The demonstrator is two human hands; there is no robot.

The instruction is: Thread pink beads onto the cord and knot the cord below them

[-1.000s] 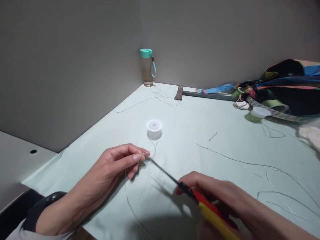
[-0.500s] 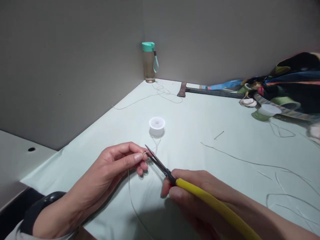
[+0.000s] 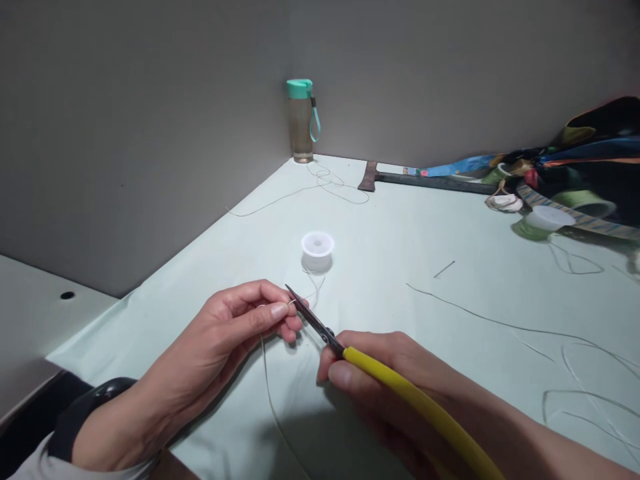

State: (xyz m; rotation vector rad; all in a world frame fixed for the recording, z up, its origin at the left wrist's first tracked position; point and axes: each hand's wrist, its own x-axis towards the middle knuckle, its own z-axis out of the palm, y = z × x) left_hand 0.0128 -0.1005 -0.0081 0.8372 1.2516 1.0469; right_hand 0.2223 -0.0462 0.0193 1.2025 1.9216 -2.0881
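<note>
My left hand [image 3: 240,320] pinches a thin pale cord [image 3: 270,393] between thumb and forefinger. A short end of it sticks out past the thumb, and a long length hangs down to the table's front. My right hand [image 3: 380,367] grips scissors [image 3: 400,389] with yellow handles and dark narrow blades. The blades look closed, or nearly so, with their tips at the cord end beside my left fingertips. Whether the cord is cut through I cannot tell. Just beyond stands a white spool [image 3: 317,252] with loose thread in front of it.
A bottle with a green lid [image 3: 301,120] stands in the back corner by a tangled thread [image 3: 327,180]. A small axe [image 3: 425,181] lies along the back wall. Ribbons and green spools [image 3: 545,220] crowd the right. A needle-like piece [image 3: 444,269] and loose cords [image 3: 500,325] lie right of centre.
The scissor blades have drawn together on the cord end at my left fingertips. My right hand has shifted slightly up and left, while the left keeps its pinch. The view has moved a little.
</note>
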